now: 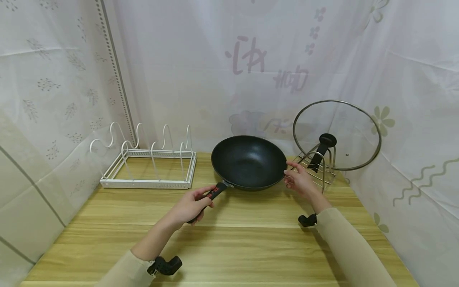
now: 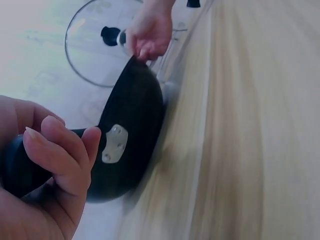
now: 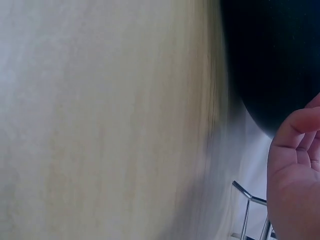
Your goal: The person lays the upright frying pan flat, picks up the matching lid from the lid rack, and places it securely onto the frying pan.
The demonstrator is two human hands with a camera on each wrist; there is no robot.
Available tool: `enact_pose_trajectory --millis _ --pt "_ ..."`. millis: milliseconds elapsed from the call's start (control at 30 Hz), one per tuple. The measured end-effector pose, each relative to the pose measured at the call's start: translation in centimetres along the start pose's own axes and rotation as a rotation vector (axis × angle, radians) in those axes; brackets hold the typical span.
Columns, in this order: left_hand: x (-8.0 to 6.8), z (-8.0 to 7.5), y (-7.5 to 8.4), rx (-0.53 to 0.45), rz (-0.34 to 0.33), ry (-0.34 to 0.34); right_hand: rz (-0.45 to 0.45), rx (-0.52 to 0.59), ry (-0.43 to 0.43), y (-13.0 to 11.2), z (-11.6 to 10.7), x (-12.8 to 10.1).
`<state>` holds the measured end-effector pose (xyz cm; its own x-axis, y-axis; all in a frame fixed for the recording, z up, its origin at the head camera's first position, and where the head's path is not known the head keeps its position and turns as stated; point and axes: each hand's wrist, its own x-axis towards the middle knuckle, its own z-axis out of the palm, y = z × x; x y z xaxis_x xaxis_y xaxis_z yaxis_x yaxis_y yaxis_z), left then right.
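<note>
A black wok [image 1: 249,161] is in the middle of the wooden table, its handle angled toward the lower left. My left hand [image 1: 191,205] grips that dark handle [image 1: 216,190], which has red marks on it. In the left wrist view, the fingers [image 2: 70,150] curl round the handle near a riveted metal bracket [image 2: 115,144]. At the opposite side of the wok, my right hand [image 1: 299,181] holds the rim with bent fingers. The right wrist view shows only part of this hand [image 3: 297,165] against the dark outer wall. Whether the wok's base touches the table is hard to tell.
A white rack [image 1: 147,184] with curved upright hooks stands at the left. Just right of the wok, a metal wire stand [image 1: 324,175] supports a glass lid [image 1: 353,135] with a black knob, leaning upright. Printed curtains [image 1: 193,71] enclose the wooden table [image 1: 244,247] behind and at the sides.
</note>
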<state>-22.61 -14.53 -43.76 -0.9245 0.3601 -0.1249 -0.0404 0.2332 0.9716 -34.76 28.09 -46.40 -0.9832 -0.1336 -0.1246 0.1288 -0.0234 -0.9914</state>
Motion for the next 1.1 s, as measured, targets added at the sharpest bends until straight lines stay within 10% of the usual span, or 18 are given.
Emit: enact_pose_trajectory --millis 1100 --pt "1.2 -5.3 -0.2 0.230 0.054 -0.090 -0.116 -0.173 -0.018 1.2 0.8 -1.4"
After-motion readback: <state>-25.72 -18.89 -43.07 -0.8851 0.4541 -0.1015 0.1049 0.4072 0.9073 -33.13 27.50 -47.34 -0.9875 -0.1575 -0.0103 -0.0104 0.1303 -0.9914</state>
